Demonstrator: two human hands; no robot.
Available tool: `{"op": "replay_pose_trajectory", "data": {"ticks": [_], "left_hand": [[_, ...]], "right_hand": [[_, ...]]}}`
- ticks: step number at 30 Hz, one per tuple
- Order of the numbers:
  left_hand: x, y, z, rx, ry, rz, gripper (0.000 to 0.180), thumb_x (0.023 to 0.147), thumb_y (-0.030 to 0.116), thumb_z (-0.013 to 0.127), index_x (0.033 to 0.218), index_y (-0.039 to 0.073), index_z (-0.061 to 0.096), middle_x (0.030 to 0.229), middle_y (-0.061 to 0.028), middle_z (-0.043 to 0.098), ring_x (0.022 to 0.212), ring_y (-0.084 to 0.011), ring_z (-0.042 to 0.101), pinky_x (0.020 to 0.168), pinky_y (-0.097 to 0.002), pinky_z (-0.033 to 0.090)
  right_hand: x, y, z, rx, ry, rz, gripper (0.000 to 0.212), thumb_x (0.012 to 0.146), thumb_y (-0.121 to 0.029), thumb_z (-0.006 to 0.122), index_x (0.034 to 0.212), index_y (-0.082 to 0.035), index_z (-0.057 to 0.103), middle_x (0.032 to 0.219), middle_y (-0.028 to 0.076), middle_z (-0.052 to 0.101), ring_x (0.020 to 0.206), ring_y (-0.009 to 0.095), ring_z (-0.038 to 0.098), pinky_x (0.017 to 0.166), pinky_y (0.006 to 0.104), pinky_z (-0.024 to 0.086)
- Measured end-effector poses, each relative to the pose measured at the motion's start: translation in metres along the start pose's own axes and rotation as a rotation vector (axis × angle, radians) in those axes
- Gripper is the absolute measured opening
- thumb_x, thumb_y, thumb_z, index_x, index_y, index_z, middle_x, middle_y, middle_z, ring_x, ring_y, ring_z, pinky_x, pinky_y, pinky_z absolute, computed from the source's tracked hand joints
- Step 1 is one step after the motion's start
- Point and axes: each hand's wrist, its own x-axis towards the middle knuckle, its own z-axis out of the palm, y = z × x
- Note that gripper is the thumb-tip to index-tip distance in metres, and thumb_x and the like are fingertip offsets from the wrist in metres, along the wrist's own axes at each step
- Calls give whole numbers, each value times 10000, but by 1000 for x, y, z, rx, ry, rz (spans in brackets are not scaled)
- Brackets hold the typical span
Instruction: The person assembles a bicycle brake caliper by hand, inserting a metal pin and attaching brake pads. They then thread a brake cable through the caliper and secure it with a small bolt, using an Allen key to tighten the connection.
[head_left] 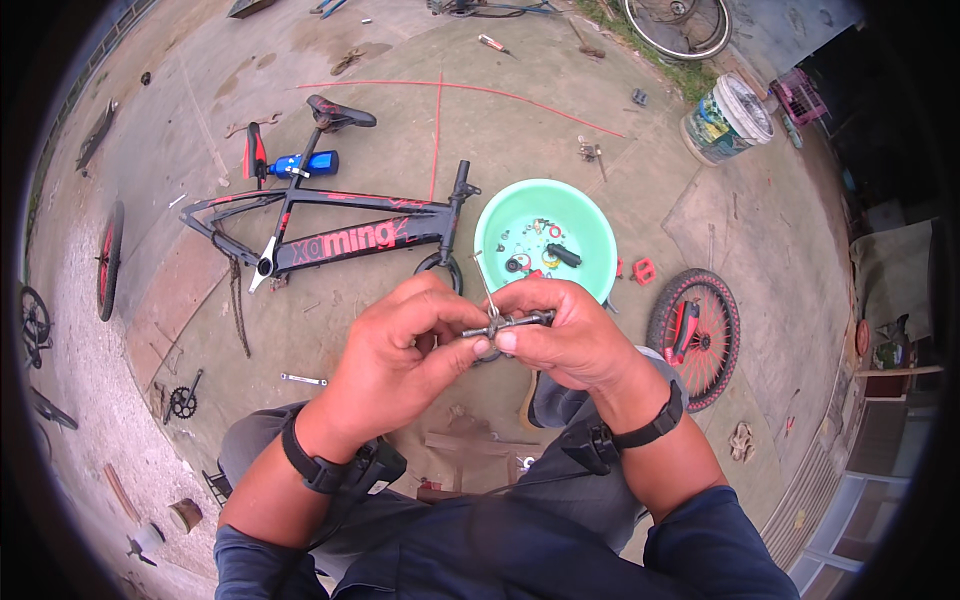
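A small dark metal bike part point(516, 322), a short bar with a thin rod standing up from its middle, is held up in front of me. My left hand point(400, 338) pinches its left end between thumb and fingers. My right hand point(565, 335) grips the right end, with its thumb pressed near the middle. Some of the part is hidden behind my fingers, so its exact kind is unclear. Just beyond my right hand stands a light green basin point(603, 238) with small bike parts lying in it, among them a black cylindrical piece point(565, 256).
A black and red bicycle frame point(350, 238) lies on the ground at the left, its saddle point(342, 113) attached. To the right lies a wheel point(738, 340); farther back stands a white bucket point(727, 118). A wrench point(303, 380) and a crankset point(184, 400) are left of my knees.
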Motion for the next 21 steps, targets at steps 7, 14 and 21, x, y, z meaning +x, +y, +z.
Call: {"op": "replay_pose_trajectory", "data": {"ticks": [7,14,21], "left_hand": [[-1,3,2,-11,-19,0,186,810,-35,755,953,49,671,861,-14,560,710,-62,522,581,-208,406],[-4,3,6,-157,-27,-126,206,811,-54,747,936,43,616,898,-9,560,719,-43,517,585,-202,406],[-3,3,2,95,-40,42,241,785,2,782,975,52,642,810,-48,557,653,-133,566,574,-269,458]], "right_hand": [[0,6,-4,-60,-6,-34,296,853,-51,731,1120,44,644,871,28,651,651,24,502,529,192,349],[-4,5,-5,-19,-15,-8,300,831,-29,735,1109,44,649,905,51,672,650,25,526,537,184,368],[-6,3,-7,11,-76,9,291,852,-87,749,1115,8,671,967,21,680,878,73,617,770,236,501]]}}
